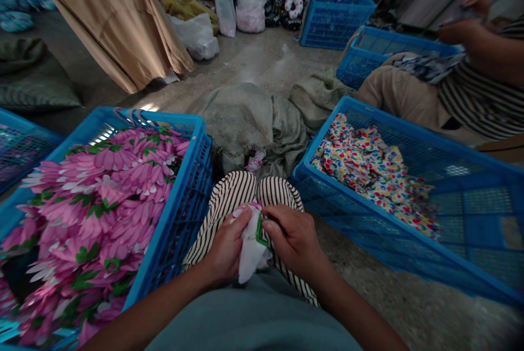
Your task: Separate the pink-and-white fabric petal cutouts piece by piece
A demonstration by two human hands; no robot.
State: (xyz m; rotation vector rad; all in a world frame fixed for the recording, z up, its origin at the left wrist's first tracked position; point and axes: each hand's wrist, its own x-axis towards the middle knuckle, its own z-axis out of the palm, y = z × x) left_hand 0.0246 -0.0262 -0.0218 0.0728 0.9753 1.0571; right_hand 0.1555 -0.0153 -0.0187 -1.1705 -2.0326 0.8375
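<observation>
Blue crate (188, 192); pink flowers (118, 198) inside

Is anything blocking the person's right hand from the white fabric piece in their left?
Nothing visible does. The left hand holds the white fabric piece over the lap, and the right hand's fingertips are right at its green part; whether they pinch it is unclear.

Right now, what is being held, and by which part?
A white cloth with a green strip: the left hand pinches its upper left edge; the right hand holds the upper right, by the strip.
</observation>
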